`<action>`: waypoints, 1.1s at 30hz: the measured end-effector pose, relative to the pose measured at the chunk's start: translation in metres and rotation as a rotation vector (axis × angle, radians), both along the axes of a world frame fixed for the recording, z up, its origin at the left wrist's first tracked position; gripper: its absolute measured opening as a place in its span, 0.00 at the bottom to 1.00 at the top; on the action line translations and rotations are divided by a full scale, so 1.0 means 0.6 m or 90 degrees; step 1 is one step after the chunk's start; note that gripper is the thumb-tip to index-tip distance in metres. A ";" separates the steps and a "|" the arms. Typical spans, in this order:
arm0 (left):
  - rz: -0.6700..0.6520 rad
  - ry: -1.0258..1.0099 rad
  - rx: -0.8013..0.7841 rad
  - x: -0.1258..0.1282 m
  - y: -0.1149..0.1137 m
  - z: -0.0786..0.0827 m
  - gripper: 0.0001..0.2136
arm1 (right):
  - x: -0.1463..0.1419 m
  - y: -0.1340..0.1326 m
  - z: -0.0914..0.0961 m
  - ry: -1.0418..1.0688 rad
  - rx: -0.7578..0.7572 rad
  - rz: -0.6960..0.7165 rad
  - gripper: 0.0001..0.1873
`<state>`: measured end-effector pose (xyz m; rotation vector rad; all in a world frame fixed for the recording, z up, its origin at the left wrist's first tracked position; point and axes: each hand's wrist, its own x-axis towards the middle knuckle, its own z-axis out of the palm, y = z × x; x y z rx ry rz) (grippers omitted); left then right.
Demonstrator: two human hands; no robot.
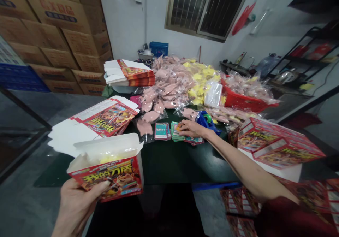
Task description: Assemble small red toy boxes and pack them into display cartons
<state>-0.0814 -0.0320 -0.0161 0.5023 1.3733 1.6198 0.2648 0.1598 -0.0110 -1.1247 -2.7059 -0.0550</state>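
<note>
My left hand (79, 202) grips a printed red cardboard box (116, 180), thumb across its front. The box is tilted with its top flaps up, and something yellow (109, 158) shows inside. Over the table, my right hand (192, 128) is at a stack of green-edged cards (175, 135), fingertips closed on an orange-faced card (178, 126). Just left of it lies another pile of cards, teal on top (161, 131). More cards (194, 139) lie beneath the right hand, partly covered by it.
Bagged pink plush pieces (172, 83) and yellow ones (202, 76) are heaped at the back. Flattened boxes (106, 118) lie left; closed boxes (280, 141) stand right. A blue tape dispenser (209, 124) sits beyond my right hand, near a red basket (243, 102).
</note>
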 end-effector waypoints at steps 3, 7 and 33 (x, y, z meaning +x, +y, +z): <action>0.007 0.001 0.003 0.001 -0.003 -0.002 0.18 | -0.008 -0.016 -0.005 -0.014 0.010 0.024 0.17; 0.005 0.005 0.000 0.005 -0.005 0.003 0.17 | -0.027 -0.045 -0.026 0.033 0.089 -0.028 0.15; -0.441 0.124 0.176 0.108 0.033 0.014 0.16 | -0.100 -0.249 0.166 0.566 0.196 -0.118 0.22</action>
